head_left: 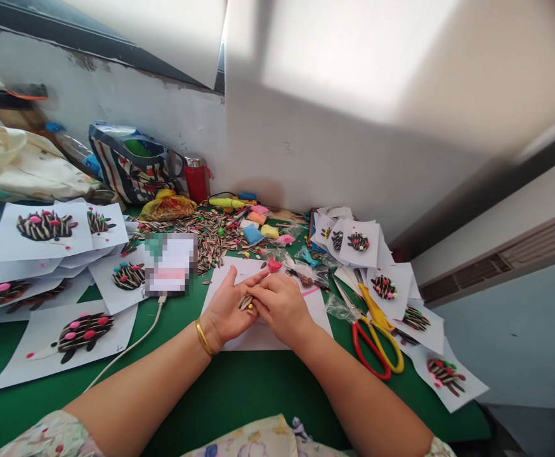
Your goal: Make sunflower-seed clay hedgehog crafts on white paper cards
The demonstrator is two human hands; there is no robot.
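My left hand (232,308) is turned palm up above a white sheet (277,333), its thumb sticking out and a few striped sunflower seeds (245,303) cupped in the palm. A tiny yellow bead (250,306) shows among these seeds. My right hand (284,308) reaches across the left fingers, its own fingers pinched together at the edge of the seeds; what they grip, if anything, is hidden. Just beyond both hands are a red lump of clay (274,265) and a brown lump (306,279) by a plastic wrapper.
A heap of sunflower seeds (215,238) and coloured clay packets (253,235) lie behind. Scissors (377,343) and a yellow cutter (372,304) are at right. Seed-hedgehog sheets (87,333) flank both sides. A phone (170,266) trails a white cable (151,327); a red flask (196,181) stands by the wall.
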